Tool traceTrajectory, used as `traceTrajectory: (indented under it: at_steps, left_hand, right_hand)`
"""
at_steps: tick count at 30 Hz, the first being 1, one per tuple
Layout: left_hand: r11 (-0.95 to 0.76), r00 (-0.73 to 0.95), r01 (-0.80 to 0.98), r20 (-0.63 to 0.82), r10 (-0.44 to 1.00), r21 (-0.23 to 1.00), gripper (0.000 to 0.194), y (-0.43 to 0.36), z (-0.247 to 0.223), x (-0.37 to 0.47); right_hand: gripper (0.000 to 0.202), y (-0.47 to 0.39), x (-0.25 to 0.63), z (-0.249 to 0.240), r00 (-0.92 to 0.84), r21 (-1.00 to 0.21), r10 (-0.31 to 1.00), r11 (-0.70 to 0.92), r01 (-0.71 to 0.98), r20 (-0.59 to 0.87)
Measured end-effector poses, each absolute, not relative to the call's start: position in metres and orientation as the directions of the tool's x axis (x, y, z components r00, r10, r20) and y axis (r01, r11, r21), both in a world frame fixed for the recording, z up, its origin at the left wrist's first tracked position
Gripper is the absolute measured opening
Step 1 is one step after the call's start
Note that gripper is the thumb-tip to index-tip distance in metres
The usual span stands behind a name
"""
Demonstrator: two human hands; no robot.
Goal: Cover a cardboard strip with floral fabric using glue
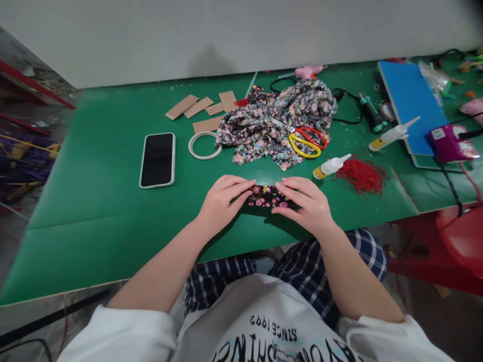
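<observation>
A small strip of dark floral fabric [266, 196] lies between my two hands near the front edge of the green table. My left hand [226, 198] grips its left end with thumb and fingers. At its right end, my right hand [307, 203] pinches the upper edge, fingers covering part of the strip. Beyond the hands is a crumpled heap of floral cloth [275, 118], with scissors [307, 142] with red and yellow handles resting on it. A white-capped glue bottle [330, 167] lies just past my right hand, beside a tangle of red string [362, 176].
To the left are a phone [157, 161] and a roll of tape [191, 146]. Several cardboard pieces [182, 106] lie behind. Farther right are a second glue bottle [390, 137], a blue board [413, 105], a purple device [451, 143] and cables. A red stool [462, 236] stands beside the table.
</observation>
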State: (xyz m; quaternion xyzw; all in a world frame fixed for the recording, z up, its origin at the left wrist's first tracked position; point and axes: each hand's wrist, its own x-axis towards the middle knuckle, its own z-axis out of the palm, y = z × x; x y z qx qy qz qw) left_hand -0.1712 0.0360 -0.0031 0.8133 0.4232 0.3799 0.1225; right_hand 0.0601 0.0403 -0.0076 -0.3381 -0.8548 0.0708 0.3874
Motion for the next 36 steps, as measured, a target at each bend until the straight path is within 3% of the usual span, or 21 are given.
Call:
traceTrajectory:
  at_steps: [4, 8, 10, 16, 20, 25, 30, 36]
  left_hand:
    - [-0.564, 0.275, 0.625, 0.524, 0.806, 0.54, 0.015, 0.03, -0.004, -0.171]
    - [-0.681, 0.437, 0.664, 0.579, 0.688, 0.308, 0.021, 0.006, -0.006, -0.171]
    - [-0.681, 0.486, 0.681, 0.53, 0.695, 0.269, 0.025, -0.01, -0.008, -0.173]
    - [-0.519, 0.353, 0.783, 0.442, 0.825, 0.343, 0.026, -0.036, -0.011, -0.191]
    - [-0.586, 0.441, 0.746, 0.425, 0.79, 0.315, 0.022, -0.035, -0.013, -0.191]
    - [-0.595, 0.454, 0.737, 0.417, 0.787, 0.32, 0.021, -0.034, -0.021, -0.184]
    - [-0.61, 0.448, 0.713, 0.445, 0.775, 0.346, 0.021, -0.034, -0.025, -0.183]
    - [-0.606, 0.466, 0.716, 0.409, 0.785, 0.347, 0.018, -0.033, -0.023, -0.184]
  right_hand:
    - [0.046, 0.041, 0.06, -0.012, -0.508, -0.327, 0.631, 0.758, 0.565, 0.586]
    - [0.037, 0.038, 0.061, -0.009, -0.525, -0.351, 0.636, 0.762, 0.545, 0.565]
    - [0.029, 0.035, 0.061, -0.005, -0.519, -0.376, 0.646, 0.756, 0.535, 0.56]
    - [0.018, 0.029, 0.049, -0.001, -0.545, -0.417, 0.676, 0.736, 0.534, 0.496]
    - [0.017, 0.025, 0.029, -0.005, -0.652, -0.413, 0.643, 0.762, 0.498, 0.401]
    - [0.022, 0.024, 0.014, -0.01, -0.753, -0.307, 0.595, 0.799, 0.516, 0.282]
    - [0.023, 0.026, 0.013, -0.015, -0.793, -0.253, 0.548, 0.833, 0.491, 0.267]
    - [0.022, 0.03, 0.011, -0.019, -0.794, -0.313, 0.523, 0.845, 0.434, 0.311]
